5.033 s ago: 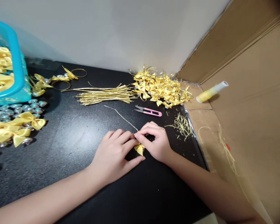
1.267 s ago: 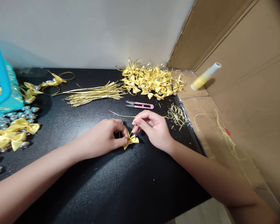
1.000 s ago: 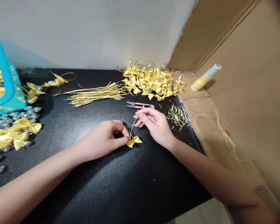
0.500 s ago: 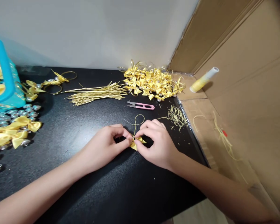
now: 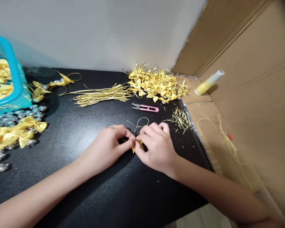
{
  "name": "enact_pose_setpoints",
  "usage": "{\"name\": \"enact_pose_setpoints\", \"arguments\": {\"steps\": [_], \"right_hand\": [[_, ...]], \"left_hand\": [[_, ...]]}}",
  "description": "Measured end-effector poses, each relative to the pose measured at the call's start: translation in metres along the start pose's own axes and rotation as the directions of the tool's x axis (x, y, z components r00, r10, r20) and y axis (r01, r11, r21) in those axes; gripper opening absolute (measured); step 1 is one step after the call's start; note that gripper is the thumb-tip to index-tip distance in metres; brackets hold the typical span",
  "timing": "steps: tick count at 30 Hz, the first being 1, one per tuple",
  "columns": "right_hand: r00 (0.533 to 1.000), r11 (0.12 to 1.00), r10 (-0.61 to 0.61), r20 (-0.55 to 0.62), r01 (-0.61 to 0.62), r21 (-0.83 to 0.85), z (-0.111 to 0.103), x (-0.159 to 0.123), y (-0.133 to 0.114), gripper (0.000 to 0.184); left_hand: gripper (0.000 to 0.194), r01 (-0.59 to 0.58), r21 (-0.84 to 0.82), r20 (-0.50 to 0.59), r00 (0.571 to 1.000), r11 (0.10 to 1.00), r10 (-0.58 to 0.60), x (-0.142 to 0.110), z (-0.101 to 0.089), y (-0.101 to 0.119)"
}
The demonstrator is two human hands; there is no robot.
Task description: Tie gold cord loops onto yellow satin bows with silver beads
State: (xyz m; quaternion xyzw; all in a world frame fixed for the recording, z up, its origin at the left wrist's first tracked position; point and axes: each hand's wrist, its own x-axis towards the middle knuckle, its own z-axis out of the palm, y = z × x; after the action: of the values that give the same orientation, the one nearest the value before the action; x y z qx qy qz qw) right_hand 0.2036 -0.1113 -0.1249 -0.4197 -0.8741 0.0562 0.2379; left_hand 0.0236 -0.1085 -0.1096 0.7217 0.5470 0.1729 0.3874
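Observation:
Between my two hands is a small yellow ribbon bow (image 5: 133, 148), mostly covered by fingers. My left hand (image 5: 109, 146) pinches its left side between thumb and forefinger. From the other side my right hand (image 5: 156, 147) closes thumb and forefinger on it, the fingertips of both hands almost meeting. A yellow thread (image 5: 142, 118) loops up from the bow onto the table, with a thin needle (image 5: 131, 123) lying by the loop. Just beyond the hands lie pink thread snips (image 5: 146, 108). What the fingertips press on exactly is hidden.
A turquoise basket (image 5: 20, 85) of yellow bows stands at left, silver bells (image 5: 19, 115) and bows (image 5: 26, 131) before it. Gold twist ties (image 5: 102, 95) and a heap of finished bows (image 5: 156, 82) lie behind. Thread scraps (image 5: 181, 120) and a thread tube (image 5: 209, 83) are right, by cardboard walls.
My right hand has shifted slightly left, its fingers covering more of the bow and thread. The view has turned a little, so the basket and bells show farther right.

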Motion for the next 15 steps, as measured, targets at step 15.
{"name": "enact_pose_setpoints", "arguments": {"steps": [15], "right_hand": [[0.998, 0.966, -0.064, -0.004, 0.063, 0.252, 0.049, 0.065, -0.008, 0.014]], "left_hand": [[0.027, 0.101, -0.015, -0.085, 0.991, 0.995, -0.102, -0.008, -0.041, -0.042]]}}
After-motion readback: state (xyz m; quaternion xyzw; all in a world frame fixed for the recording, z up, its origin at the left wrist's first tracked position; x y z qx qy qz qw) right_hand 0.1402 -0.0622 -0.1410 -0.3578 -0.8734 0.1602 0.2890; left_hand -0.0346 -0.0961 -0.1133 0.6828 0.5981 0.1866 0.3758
